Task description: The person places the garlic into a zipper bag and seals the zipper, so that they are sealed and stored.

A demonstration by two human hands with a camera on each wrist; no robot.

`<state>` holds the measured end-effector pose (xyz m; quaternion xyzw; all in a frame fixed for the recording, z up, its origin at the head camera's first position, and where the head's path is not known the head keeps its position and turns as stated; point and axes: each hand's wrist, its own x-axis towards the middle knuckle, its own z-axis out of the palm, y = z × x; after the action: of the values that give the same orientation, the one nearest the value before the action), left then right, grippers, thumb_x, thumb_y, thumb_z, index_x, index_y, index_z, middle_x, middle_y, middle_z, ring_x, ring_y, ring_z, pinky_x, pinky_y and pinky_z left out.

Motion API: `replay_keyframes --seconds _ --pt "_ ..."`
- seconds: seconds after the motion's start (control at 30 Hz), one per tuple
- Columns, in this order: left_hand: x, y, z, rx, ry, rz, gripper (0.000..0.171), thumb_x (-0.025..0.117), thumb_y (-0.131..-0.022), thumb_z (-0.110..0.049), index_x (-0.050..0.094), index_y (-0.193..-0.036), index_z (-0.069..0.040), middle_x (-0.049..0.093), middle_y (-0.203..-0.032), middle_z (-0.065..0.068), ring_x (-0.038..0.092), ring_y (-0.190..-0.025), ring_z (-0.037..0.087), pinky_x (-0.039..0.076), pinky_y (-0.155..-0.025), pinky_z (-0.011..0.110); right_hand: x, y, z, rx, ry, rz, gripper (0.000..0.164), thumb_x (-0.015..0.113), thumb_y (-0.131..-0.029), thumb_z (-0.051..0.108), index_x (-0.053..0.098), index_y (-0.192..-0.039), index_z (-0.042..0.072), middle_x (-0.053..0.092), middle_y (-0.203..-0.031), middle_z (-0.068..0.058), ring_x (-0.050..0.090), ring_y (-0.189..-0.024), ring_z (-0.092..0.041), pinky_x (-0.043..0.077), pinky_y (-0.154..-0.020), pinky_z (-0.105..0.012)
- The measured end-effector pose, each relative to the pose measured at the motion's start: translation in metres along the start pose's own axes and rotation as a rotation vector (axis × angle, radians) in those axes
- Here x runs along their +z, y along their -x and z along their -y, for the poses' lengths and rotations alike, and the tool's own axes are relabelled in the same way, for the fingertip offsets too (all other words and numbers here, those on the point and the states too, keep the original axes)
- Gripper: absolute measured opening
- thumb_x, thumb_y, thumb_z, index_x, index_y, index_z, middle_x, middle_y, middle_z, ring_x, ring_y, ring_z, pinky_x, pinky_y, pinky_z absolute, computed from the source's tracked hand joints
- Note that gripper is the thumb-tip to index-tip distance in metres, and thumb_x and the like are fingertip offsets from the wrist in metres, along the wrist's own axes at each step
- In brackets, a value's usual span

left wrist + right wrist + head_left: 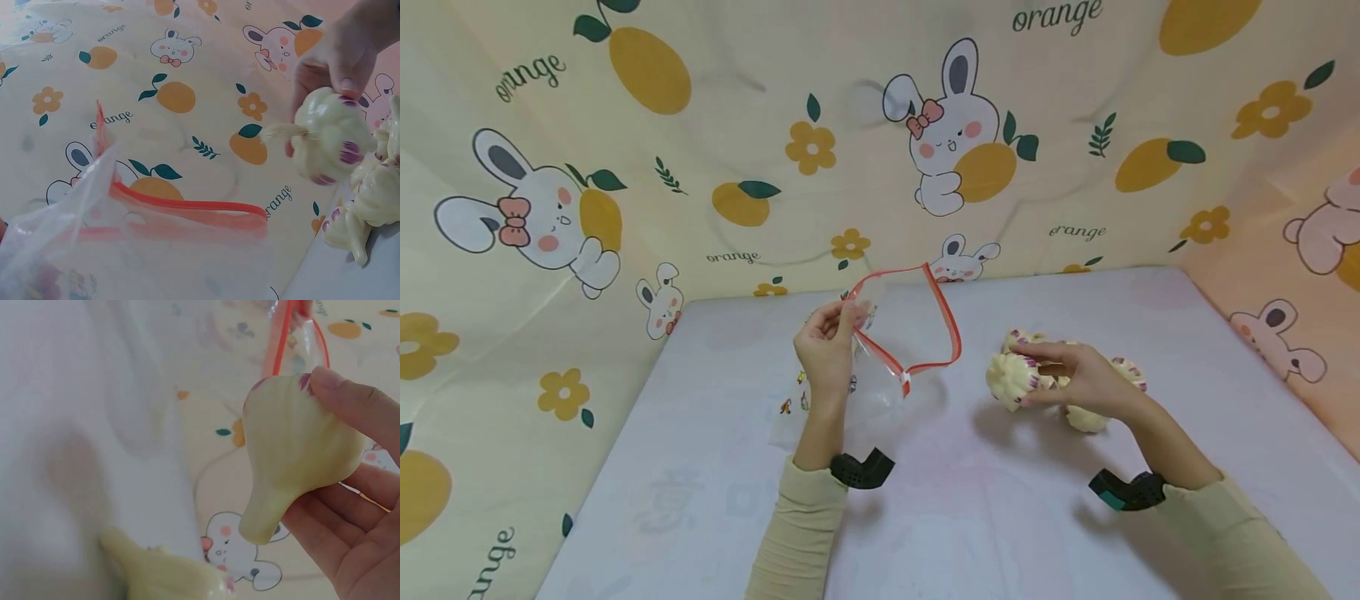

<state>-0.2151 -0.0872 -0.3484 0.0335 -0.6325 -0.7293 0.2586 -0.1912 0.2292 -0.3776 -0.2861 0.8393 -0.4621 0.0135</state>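
A clear zip bag (880,392) with a red zip edge hangs from my left hand (829,346), which pinches its rim. The bag's mouth gapes toward the right. My right hand (1086,379) grips a garlic bulb (1011,379), pale with purple patches, between thumb and fingers, raised above the table and apart from the bag. In the left wrist view the held garlic bulb (328,137) shows its root tuft; in the right wrist view its stem points down. More garlic bulbs (1086,419) lie beneath and behind the right hand, partly hidden by it.
The white table (925,517) carries the garlic pile on its right side. A printed cloth (850,167) with rabbits and oranges rises behind the table and at both sides. Dark wrist cameras (1127,490) sit on both wrists.
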Motion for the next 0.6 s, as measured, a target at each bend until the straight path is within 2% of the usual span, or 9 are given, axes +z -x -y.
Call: replay_keyframes --seconds 0.23,0.43,0.6 --pt "0.001 0.001 0.001 0.007 -0.009 0.008 0.021 0.067 -0.090 -0.011 0.067 -0.097 0.008 0.074 -0.092 0.022 0.067 -0.068 -0.001 0.057 -0.070 0.013 0.001 -0.010 0.010 -0.012 -0.022 -0.019 0.062 0.080 -0.075 0.005 0.055 -0.130 -0.008 0.053 -0.120 0.038 0.055 -0.104 0.018 0.050 -0.085 -0.005" --pt "0.001 0.002 0.001 0.018 0.017 0.024 0.021 0.066 -0.090 -0.011 0.066 -0.096 0.010 0.073 -0.094 0.026 0.068 -0.069 0.000 0.058 -0.070 0.015 0.001 -0.018 0.018 0.023 -0.031 -0.044 0.063 0.081 -0.074 0.007 0.056 -0.130 -0.004 0.056 -0.116 0.038 0.055 -0.104 0.016 0.050 -0.087 -0.005" --pt "0.001 0.002 0.000 0.017 0.014 0.034 0.021 0.066 -0.091 -0.012 0.066 -0.096 0.009 0.072 -0.096 0.027 0.068 -0.070 0.000 0.058 -0.072 0.015 0.002 -0.023 0.022 0.028 -0.057 -0.063 0.063 0.081 -0.073 0.005 0.056 -0.130 -0.005 0.057 -0.115 0.038 0.055 -0.103 0.014 0.050 -0.086 -0.005"
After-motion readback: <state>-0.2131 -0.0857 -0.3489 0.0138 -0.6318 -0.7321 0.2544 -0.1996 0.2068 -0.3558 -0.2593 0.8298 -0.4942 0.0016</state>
